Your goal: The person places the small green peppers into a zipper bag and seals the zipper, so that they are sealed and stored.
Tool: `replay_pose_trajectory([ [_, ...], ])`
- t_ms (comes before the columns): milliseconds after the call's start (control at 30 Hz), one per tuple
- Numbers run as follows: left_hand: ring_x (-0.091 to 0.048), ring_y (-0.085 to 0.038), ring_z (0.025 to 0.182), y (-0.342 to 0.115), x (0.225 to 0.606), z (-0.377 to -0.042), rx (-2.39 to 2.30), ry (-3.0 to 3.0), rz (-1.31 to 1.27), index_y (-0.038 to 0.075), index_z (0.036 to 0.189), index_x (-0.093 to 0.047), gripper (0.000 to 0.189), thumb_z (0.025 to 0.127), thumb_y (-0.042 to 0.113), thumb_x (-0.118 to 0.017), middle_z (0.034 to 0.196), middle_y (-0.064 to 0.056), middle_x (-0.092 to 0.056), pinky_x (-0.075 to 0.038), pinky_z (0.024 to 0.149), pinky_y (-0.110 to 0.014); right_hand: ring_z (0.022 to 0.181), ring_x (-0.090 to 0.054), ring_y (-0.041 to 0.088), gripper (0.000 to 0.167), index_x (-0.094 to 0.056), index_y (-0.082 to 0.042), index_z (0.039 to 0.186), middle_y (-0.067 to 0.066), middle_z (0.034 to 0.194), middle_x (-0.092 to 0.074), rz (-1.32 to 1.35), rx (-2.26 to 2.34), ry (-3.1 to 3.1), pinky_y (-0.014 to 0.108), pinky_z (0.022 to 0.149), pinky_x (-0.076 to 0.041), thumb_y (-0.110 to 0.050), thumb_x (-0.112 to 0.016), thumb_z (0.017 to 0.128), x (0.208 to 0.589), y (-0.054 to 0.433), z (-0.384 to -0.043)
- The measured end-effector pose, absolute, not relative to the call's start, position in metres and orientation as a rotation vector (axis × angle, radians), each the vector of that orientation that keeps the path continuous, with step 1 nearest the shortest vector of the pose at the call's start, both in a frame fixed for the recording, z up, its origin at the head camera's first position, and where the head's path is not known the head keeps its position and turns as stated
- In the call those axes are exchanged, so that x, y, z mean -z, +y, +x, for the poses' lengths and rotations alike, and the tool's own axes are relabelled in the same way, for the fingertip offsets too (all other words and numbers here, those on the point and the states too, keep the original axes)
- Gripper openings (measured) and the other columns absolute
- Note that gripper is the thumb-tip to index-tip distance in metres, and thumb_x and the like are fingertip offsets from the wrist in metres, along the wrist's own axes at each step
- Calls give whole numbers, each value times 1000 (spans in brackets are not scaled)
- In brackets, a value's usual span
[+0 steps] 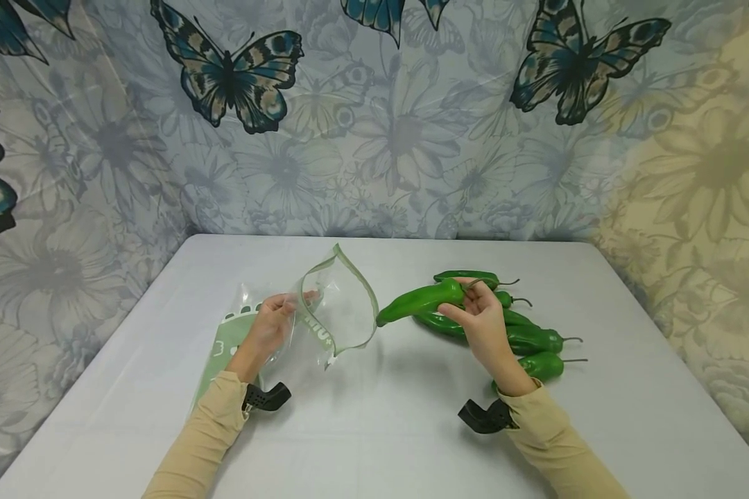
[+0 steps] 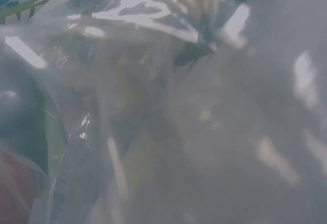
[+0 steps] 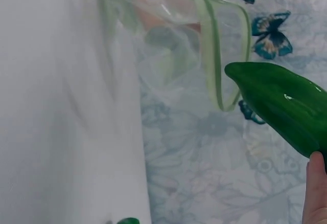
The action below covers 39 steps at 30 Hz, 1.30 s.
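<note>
Green-rimmed bag (image 1: 371,290) bears white lettering (image 1: 320,330), hardly legible, near a held pepper (image 1: 419,303).

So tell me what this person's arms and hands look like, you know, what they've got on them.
The left sleeve and right sleeve are plain tan and reach the wrists. A bent black device sits at each cuff, one on the left and one on the right. The left hand and right hand wear no gloves.
</note>
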State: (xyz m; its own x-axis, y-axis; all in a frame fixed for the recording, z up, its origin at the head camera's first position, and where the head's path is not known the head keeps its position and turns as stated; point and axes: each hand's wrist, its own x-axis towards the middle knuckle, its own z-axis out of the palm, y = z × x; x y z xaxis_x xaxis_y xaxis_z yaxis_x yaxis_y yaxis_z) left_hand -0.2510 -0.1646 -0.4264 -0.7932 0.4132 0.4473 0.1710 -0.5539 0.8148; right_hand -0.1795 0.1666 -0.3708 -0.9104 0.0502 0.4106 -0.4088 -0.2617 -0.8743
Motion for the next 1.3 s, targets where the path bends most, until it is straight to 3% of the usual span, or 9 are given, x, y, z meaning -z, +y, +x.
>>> replay_pose_trajectory([
  [200,-44,-18,114,-164,425,-250,-2468,1414,914,15,92,-71,18,80,26,-64,104,-4,-64,-1,101,-43,88,-55,14,40,-50,-6,108,3,98,-56,468,-2243,-1742,23,73,-47,15,-59,76,372,156,-185],
  [400,-40,-22,118,-164,423,-251,-2455,1438,940,15,92,-71,19,80,28,-65,105,-4,-63,-3,102,-43,90,-54,14,39,-49,-5,108,3,102,-55,533,-2231,-1774,24,75,-47,13,-62,75,372,144,-188],
  [833,-46,-15,111,-164,423,-251,-2460,1468,929,15,93,-71,19,80,28,-64,102,-2,-64,-19,98,-29,93,-55,15,39,-47,11,108,10,108,-51,696,-2187,-1814,32,78,-47,6,-67,75,369,113,-197],
  [1300,-45,-19,114,-163,424,-252,-2453,1508,930,15,94,-71,21,80,29,-64,102,-3,-64,-18,99,-31,91,-54,16,44,-44,13,112,12,105,-51,655,-2201,-1863,33,78,-47,4,-68,76,370,105,-197],
])
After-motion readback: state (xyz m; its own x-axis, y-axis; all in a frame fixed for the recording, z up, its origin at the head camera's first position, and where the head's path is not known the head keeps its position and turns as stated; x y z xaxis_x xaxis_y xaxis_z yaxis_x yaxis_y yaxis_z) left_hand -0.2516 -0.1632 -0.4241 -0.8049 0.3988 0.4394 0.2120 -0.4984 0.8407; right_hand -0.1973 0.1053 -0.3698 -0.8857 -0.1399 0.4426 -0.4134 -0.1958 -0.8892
